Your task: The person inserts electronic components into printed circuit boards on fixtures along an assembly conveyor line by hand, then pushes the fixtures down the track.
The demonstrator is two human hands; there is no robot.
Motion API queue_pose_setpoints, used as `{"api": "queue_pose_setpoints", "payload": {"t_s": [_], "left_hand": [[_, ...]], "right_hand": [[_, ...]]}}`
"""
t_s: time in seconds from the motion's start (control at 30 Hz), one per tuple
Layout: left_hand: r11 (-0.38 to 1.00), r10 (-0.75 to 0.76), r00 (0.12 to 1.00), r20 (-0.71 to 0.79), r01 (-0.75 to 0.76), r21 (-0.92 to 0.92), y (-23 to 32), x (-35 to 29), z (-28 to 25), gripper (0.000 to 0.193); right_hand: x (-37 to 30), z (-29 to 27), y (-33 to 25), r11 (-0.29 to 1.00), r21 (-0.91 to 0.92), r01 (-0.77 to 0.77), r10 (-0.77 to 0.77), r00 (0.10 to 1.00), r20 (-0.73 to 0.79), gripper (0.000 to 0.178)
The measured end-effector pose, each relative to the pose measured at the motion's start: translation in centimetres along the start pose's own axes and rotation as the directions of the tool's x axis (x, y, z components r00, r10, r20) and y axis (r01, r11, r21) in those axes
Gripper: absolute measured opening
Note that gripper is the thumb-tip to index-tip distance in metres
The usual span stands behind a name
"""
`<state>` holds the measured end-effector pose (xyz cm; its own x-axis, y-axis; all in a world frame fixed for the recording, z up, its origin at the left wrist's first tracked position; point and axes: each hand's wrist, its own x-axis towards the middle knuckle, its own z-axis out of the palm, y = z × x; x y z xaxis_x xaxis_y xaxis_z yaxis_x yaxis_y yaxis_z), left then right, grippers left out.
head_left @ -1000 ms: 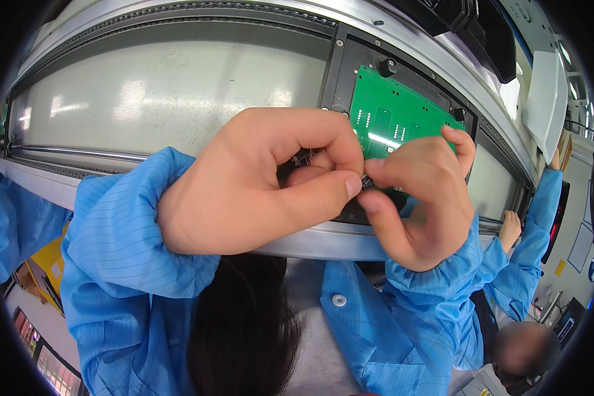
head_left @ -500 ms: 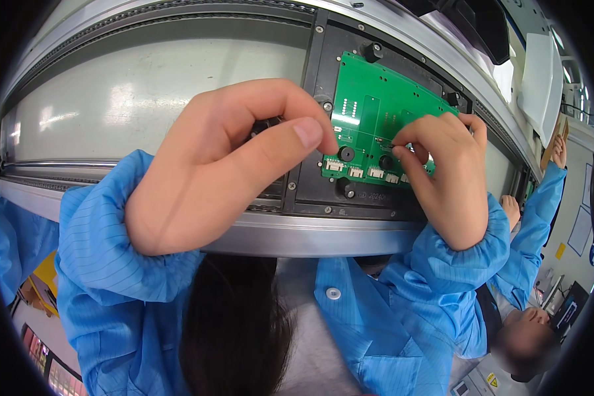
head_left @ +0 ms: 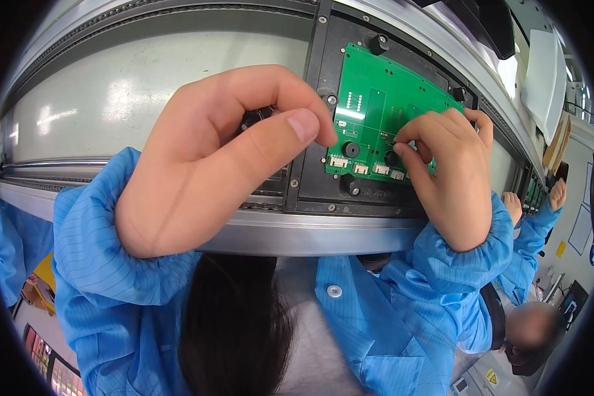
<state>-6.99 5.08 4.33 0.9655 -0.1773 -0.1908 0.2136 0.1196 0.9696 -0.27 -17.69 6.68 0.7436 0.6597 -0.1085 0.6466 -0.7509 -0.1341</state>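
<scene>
Our hands have parted: our left hand (head_left: 211, 165) is pinching 1 small dark part (head_left: 254, 119) in reserve, while our right hand (head_left: 445, 175) fingertips are pressing the green circuit board (head_left: 383, 112) in its black fixture (head_left: 310, 188).

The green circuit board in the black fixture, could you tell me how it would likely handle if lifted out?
The green circuit board looks thin and flat, so probably stiff and light. Its small mounted parts suggest fragility. The right hand already touches it with fingertips only.
</scene>
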Motion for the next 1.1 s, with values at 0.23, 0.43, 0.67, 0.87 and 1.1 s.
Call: {"api": "queue_pose_setpoints", "payload": {"t_s": [0.23,0.43,0.67,0.87,1.1], "left_hand": [[1.0,-0.024,1.0,0.017,0.023,0.014,-0.1,0.0,-0.1,0.024],[0.833,-0.2,0.974,0.102,0.224,-0.505,-0.2,0.6,-0.9,0.04],[0.664,-0.303,0.949,0.09,0.278,-0.694,-0.3,0.6,0.4,0.061],[0.627,-0.234,0.954,0.189,0.297,-0.72,-1.0,-0.2,0.6,0.071],[0.63,-0.226,0.96,0.163,0.272,-0.728,-1.0,-0.6,0.7,0.074]], "right_hand": [[0.1,0.2,-0.1,1.0,0.0,-0.03,0.03,1.0,-0.007,0.011],[0.1,0.0,0.7,0.994,0.103,0.018,-0.021,0.999,0.034,0.011],[0.4,0.3,-2.0,0.95,0.304,0.073,0.036,0.94,-0.338,0.018],[1.0,2.5,-4.7,0.885,0.283,0.37,-0.2,0.85,-0.488,0.022],[1.5,3.6,-5.7,0.871,0.186,0.455,-0.307,0.799,-0.517,0.022]]}}
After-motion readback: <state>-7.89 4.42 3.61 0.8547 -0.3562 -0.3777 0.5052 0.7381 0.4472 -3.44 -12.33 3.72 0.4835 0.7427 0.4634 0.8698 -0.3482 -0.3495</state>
